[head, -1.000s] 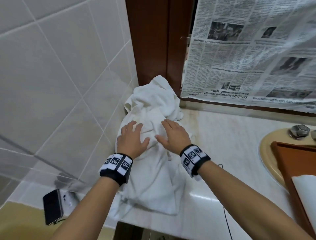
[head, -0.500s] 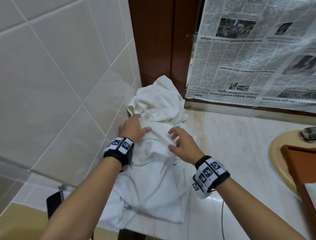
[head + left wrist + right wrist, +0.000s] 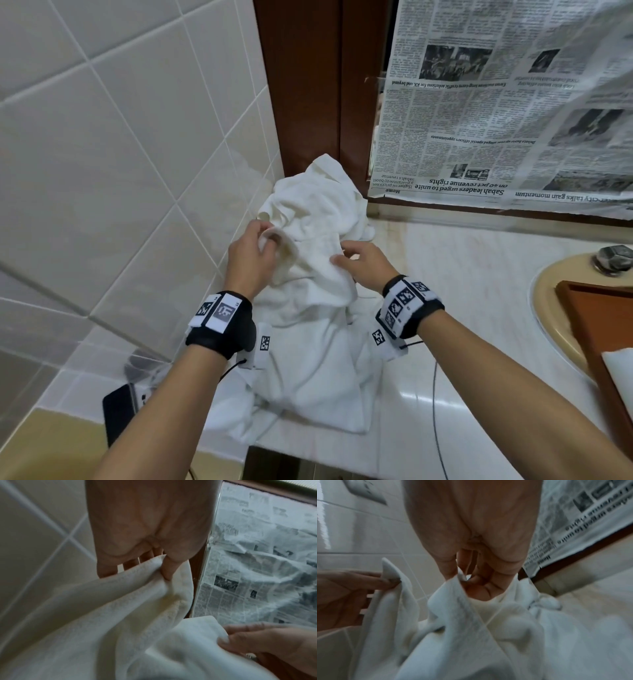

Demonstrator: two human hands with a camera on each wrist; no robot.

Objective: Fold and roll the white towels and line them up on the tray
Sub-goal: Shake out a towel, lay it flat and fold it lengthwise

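White terry cloth pinched in both hands. Left hand point(image 3: 252, 255) raised at the left of the heap, thumb and fingers point(image 3: 167, 566) nipping a hemmed edge of the top towel point(image 3: 308, 270); other fingers only loosely curled behind the cloth. Right hand point(image 3: 363, 262) lower and to the right, fingertips point(image 3: 448, 568) closed on another fold of what looks like the same towel, though whether that fold is a matching corner cannot be told. Hands close together, a short slack span of cloth between them, sagging rather than taut.

Towel lifted only at the top; rest trailing down onto the pile of towels point(image 3: 308, 377) heaped in the far left corner of the counter point(image 3: 462, 359), against the tiled wall point(image 3: 120, 171). No long axis readable yet: crumpled, not spread. Left hand nearer the wall, right hand nearer the open counter.

Tray point(image 3: 596, 329) well apart, at the far right edge, resting across the basin point(image 3: 548, 325), with something white point(image 3: 620, 370) already on it, cut off by the frame. So, judging by that, next comes a lift and a swing rightward, onto the bare counter between heap and basin, to open the cloth flat before folding. Risk: dragging a lower towel along, being tangled underneath.

Further out: newspaper point(image 3: 496, 102) over the mirror, a phone point(image 3: 118, 414) at the near left ledge.
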